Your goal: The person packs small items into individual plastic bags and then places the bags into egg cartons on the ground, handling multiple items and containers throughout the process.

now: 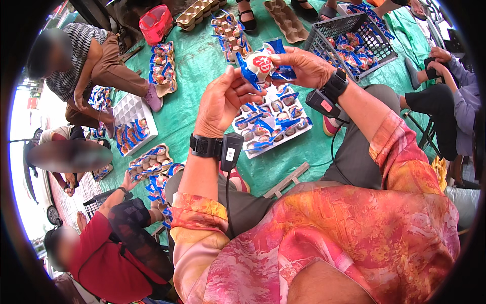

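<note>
Between both hands is a round item in a blue and clear plastic wrapper (261,65) with a red printed mark. My right hand (303,65) pinches the wrapper between thumb and fingers. My left hand (224,97) is palm up at the wrapper's left side, its fingertips behind the lower edge; how firmly it holds is hard to tell. Below my hands, a white foam tray (253,154) with compartments holds many similar wrapped round items, their blue wrapper ends sticking up. Each wrist bears a black strap with a small cabled box.
Green sheeting (201,114) covers the ground. A black plastic crate (358,72) of wrapped items stands at upper right, a red basket (155,23) at upper left. Filled cartons (166,89) and another white foam tray (146,142) lie left. A wooden frame (290,178) lies near my legs. People sit around.
</note>
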A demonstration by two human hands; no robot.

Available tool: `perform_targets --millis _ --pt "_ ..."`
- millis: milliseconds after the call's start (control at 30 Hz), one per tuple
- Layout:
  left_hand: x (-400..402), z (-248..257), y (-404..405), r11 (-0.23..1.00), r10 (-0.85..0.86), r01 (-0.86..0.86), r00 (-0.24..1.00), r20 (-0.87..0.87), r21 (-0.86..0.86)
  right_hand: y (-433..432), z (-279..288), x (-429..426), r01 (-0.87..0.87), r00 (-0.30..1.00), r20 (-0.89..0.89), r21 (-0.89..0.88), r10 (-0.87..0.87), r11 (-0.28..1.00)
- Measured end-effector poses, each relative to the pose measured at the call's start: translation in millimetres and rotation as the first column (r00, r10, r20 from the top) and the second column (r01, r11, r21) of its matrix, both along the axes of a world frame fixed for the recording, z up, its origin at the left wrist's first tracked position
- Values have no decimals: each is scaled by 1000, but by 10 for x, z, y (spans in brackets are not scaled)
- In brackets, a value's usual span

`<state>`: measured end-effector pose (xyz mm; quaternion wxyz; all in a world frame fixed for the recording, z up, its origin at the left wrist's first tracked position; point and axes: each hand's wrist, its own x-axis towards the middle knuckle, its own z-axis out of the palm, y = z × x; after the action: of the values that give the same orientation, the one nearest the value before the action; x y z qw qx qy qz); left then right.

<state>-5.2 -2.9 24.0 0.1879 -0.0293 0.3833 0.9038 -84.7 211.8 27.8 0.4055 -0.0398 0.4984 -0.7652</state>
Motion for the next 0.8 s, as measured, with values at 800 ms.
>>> perform_targets --millis 800 --pt "-32 -296 134 882 332 -291 942 53 -371 -149 -179 40 78 942 -334 192 -10 978"
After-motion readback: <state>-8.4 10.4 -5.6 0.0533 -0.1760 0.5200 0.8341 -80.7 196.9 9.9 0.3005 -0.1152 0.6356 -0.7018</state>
